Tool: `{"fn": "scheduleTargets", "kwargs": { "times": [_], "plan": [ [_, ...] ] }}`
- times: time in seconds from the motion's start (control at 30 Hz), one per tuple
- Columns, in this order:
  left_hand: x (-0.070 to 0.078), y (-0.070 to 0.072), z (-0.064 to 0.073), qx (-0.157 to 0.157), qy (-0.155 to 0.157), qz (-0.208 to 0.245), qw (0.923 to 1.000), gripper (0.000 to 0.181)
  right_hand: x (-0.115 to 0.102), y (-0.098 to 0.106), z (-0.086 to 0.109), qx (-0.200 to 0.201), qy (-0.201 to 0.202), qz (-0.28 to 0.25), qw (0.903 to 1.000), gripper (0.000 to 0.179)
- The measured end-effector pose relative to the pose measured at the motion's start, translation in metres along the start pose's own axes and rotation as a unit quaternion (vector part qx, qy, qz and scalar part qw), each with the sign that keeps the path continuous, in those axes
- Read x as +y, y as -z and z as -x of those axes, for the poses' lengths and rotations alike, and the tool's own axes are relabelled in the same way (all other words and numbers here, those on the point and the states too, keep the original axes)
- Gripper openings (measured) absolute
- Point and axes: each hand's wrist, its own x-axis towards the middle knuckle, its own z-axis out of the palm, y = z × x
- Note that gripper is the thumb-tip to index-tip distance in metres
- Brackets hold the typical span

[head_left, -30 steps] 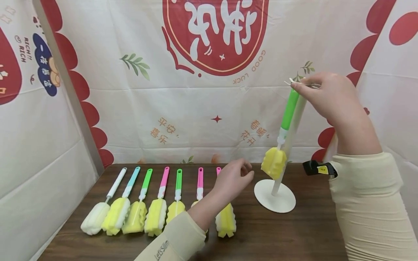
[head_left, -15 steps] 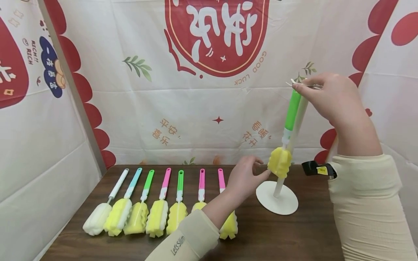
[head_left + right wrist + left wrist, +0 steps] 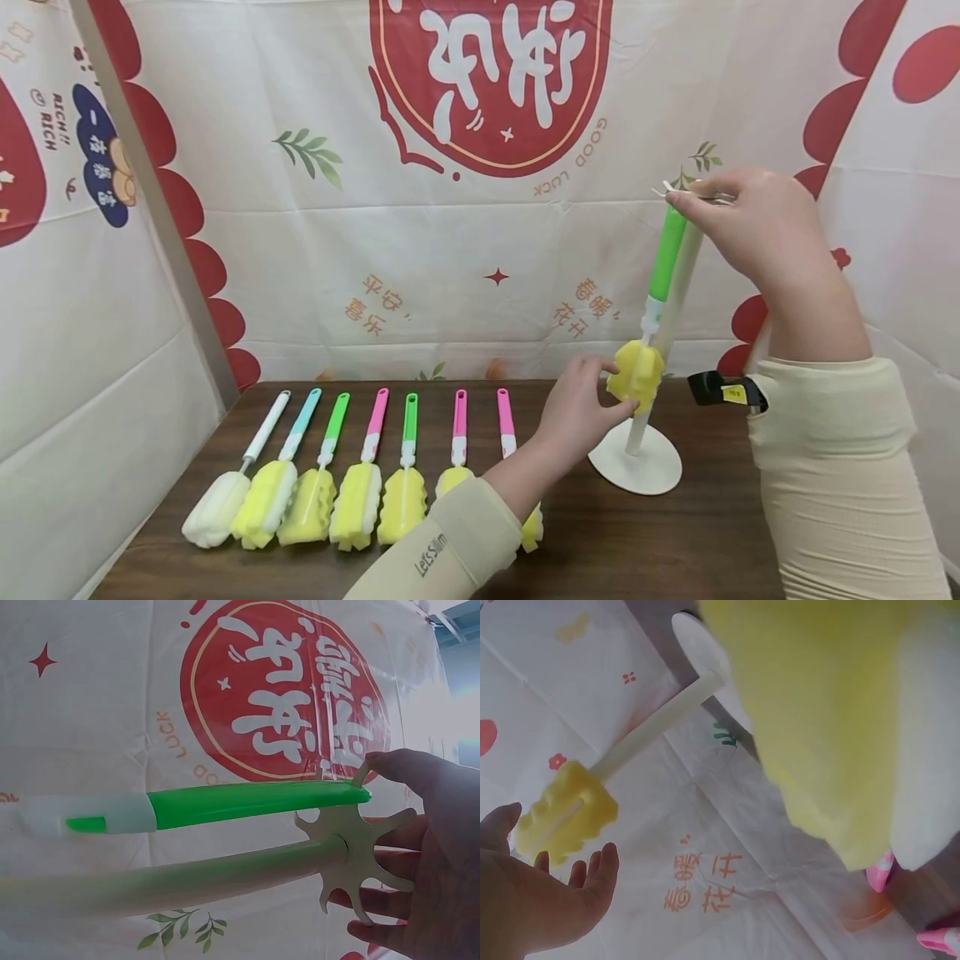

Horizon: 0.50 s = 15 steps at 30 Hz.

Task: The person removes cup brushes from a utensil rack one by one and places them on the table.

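Note:
A cup brush with a green handle (image 3: 666, 258) and a yellow sponge head (image 3: 636, 375) hangs from the top of a white hook stand (image 3: 637, 471). My right hand (image 3: 757, 221) grips the stand's star-shaped hook top (image 3: 349, 847). Its thumb lies at the hook by the handle's end, with the other fingers behind and below the hooks. My left hand (image 3: 576, 408) is at the sponge's left side, thumb and fingers spread around it; in the left wrist view the sponge (image 3: 570, 814) sits just beyond the spread fingertips.
Several sponge brushes lie in a row on the dark wooden table (image 3: 660, 550), including a white one (image 3: 217, 508) at the far left. The left forearm passes over a pink-handled brush (image 3: 506, 417). A printed cloth (image 3: 465, 233) hangs behind the table.
My left hand has moved right from above the row of brushes to the hanging sponge. The sponge has swung and turned slightly. My right hand stays at the stand's top.

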Motion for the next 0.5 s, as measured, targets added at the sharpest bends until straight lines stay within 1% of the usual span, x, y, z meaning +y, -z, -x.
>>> {"fn": "scheduleTargets", "kwargs": {
  "times": [0.07,0.17,0.3,0.4,0.5],
  "plan": [
    [0.0,-0.003,0.0,-0.001,-0.005,-0.017,0.9998,0.043,-0.001,-0.001,0.0,-0.001,0.002,-0.001,1.0,0.064],
    [0.0,-0.007,0.0,0.0,-0.013,-0.026,0.9996,0.045,-0.001,-0.002,0.0,0.0,0.003,0.0,1.0,0.063],
    [0.002,-0.01,-0.003,0.012,-0.028,-0.037,0.9989,0.047,0.001,-0.002,-0.001,0.006,0.003,0.002,1.0,0.062],
    [0.004,-0.013,-0.004,0.024,-0.031,-0.034,0.9986,0.046,0.001,-0.002,-0.002,0.011,0.003,0.002,0.9999,0.062],
    [0.006,-0.015,-0.007,0.035,-0.029,-0.021,0.9987,0.044,0.001,-0.003,-0.002,0.013,0.003,0.0,0.9999,0.062]
  ]
}}
